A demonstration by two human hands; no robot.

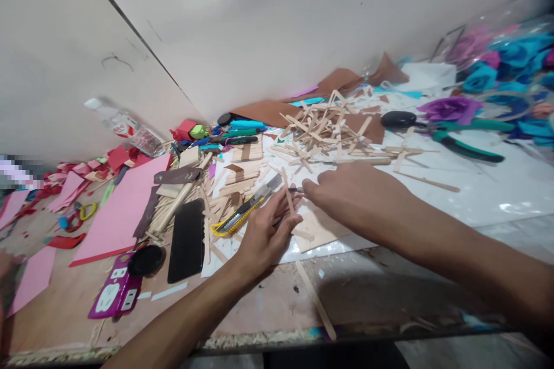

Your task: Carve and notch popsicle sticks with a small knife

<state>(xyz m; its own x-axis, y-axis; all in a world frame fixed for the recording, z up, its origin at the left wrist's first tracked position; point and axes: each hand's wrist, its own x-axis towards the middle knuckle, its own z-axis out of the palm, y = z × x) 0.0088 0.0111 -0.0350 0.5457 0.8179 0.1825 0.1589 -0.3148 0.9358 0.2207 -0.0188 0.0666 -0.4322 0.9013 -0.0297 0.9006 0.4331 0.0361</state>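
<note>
My left hand [268,230] is closed on a wooden craft stick [289,199], which stands up between the thumb and fingers. In my right hand [346,190] is a thin dark-tipped tool [296,189]; its tip reaches the stick. The rest of this tool is hidden by the fingers, so its kind is unclear. A yellow and black utility knife [240,214] lies just left of my left hand. Under both hands are a thin wooden board [326,230] and white sheeting. Another craft stick [318,302] sticks out toward the table's front edge.
Beyond my hands is a heap of joined craft sticks [322,127]. Green-handled pliers [467,138] lie at right, near paper flowers [511,69]. A phone [186,242], pink foam sheet [125,207] and bottle [130,127] are left. Another person's hand [7,265] shows far left.
</note>
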